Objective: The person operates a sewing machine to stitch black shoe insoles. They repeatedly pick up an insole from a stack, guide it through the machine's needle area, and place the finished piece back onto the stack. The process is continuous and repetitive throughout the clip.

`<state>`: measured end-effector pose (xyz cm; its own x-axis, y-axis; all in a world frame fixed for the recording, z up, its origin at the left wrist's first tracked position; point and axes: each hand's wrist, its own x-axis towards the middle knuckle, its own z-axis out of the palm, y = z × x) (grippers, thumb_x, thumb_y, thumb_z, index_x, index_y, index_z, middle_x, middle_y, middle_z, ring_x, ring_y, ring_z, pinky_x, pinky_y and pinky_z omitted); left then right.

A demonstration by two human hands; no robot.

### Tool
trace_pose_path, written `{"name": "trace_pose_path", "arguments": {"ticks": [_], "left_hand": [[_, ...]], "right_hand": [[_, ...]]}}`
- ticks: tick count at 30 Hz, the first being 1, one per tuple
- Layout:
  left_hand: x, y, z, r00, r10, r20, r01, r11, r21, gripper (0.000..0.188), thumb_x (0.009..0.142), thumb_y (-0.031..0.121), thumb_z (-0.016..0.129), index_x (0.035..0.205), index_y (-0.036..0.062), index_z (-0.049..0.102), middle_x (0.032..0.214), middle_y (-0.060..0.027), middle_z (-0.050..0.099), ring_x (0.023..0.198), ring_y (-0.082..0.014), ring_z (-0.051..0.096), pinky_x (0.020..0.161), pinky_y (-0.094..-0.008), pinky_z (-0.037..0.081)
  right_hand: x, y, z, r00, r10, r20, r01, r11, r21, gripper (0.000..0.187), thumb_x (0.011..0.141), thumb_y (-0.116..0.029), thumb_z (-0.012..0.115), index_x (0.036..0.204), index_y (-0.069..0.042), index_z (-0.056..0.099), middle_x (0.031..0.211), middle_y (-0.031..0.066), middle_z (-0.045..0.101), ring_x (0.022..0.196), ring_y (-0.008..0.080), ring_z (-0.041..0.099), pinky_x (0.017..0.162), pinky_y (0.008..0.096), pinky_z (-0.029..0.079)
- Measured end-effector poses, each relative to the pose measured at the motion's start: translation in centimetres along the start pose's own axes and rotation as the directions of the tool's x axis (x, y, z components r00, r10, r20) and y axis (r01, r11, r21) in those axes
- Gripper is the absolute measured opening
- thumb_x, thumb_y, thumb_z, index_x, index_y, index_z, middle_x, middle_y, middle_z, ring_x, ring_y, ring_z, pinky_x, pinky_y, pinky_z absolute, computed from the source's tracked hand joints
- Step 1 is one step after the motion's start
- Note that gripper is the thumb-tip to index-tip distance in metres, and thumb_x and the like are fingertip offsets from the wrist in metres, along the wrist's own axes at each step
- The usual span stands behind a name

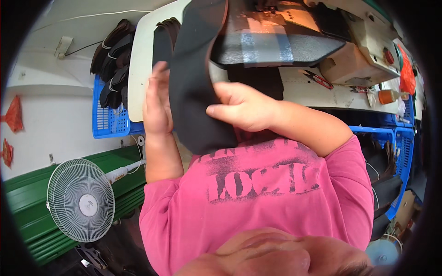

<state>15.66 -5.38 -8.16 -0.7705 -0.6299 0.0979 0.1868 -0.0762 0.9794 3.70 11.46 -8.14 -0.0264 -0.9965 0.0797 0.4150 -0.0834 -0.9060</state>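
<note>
At 10 o'clock a blue plastic basket (102, 123) holds tied dark bundles (116, 57); at 8, a white wire-caged fan (87, 204); at 2, red-handled snips (326, 83) lie beside a cream machine (354, 64); the smooth, supple, round-ended black panel (195, 87), at 11, blocks some of the white table (142, 83); the right hand (251, 109) pinches its right edge; the left hand (158, 108), fingers straight and unclenched, stands at its left edge.

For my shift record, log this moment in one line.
left hand: open, beside black piece | right hand: gripping its right edge | red snips: on table
</note>
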Motion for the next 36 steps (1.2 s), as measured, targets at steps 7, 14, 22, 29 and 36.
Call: {"name": "trace_pose_path", "arguments": {"ticks": [7,14,22,29,36], "left_hand": [[5.4,0.0,-4.9,0.908,-0.054,0.416,0.29,0.798,-0.528,0.064,0.1,0.036,0.042,0.151,0.0155,0.009,0.121,-0.021,0.056,0.079,-0.0231,0.067,0.06,-0.0292,0.057],[18.6,-2.8,-12.1,0.999,-0.028,0.032,0.03,0.998,-0.051,0.048,0.089,-0.003,0.053,0.136,0.0043,0.044,0.111,-0.0159,0.063,0.091,-0.0214,0.066,0.08,-0.0332,0.056],[24.5,-11.4,-15.3,0.951,-0.258,-0.168,0.3,0.9,0.316,0.054,0.085,0.002,0.064,0.136,0.0061,0.048,0.117,-0.0157,0.062,0.094,-0.0211,0.065,0.081,-0.0312,0.053],[26.4,-11.7,-15.8,0.987,-0.121,-0.103,0.156,0.616,0.772,0.053,0.085,0.018,0.066,0.136,0.0115,0.051,0.12,-0.0209,0.059,0.101,-0.0255,0.063,0.087,-0.0341,0.051],[22.0,-10.3,-12.8,0.965,0.1,-0.243,0.232,0.114,0.966,0.06,0.088,0.055,0.051,0.133,0.0146,0.053,0.133,-0.0213,0.045,0.114,-0.0355,0.055,0.097,-0.0415,0.044]], "right_hand": [[5.6,0.9,1.9,0.952,0.253,0.174,-0.176,0.913,-0.367,0.04,0.084,-0.005,0.05,0.123,0.0,0.052,0.108,0.0124,0.063,0.101,0.0181,0.057,0.088,0.031,0.045],[12.2,7.2,0.4,0.963,0.023,-0.27,-0.064,0.987,-0.145,0.076,0.084,0.0,0.05,0.149,-0.005,0.01,0.131,0.0219,0.051,0.117,0.024,0.052,0.098,0.031,0.041],[15.0,11.3,-2.2,0.852,0.241,-0.466,-0.391,0.884,-0.258,0.078,0.089,-0.002,0.052,0.153,-0.014,0.008,0.117,0.0155,0.058,0.084,0.0159,0.055,0.073,0.0254,0.048],[15.3,12.5,-1.6,0.839,0.113,-0.532,-0.409,0.776,-0.48,0.078,0.089,-0.007,0.053,0.152,-0.016,0.009,0.109,0.0171,0.06,0.087,0.0181,0.062,0.072,0.0247,0.05],[9.6,5.1,-0.9,0.824,0.541,-0.168,-0.564,0.811,-0.156,0.061,0.094,-0.018,0.051,0.149,-0.009,0.024,0.11,0.0186,0.063,0.083,0.0246,0.068,0.072,0.0346,0.057]]}}
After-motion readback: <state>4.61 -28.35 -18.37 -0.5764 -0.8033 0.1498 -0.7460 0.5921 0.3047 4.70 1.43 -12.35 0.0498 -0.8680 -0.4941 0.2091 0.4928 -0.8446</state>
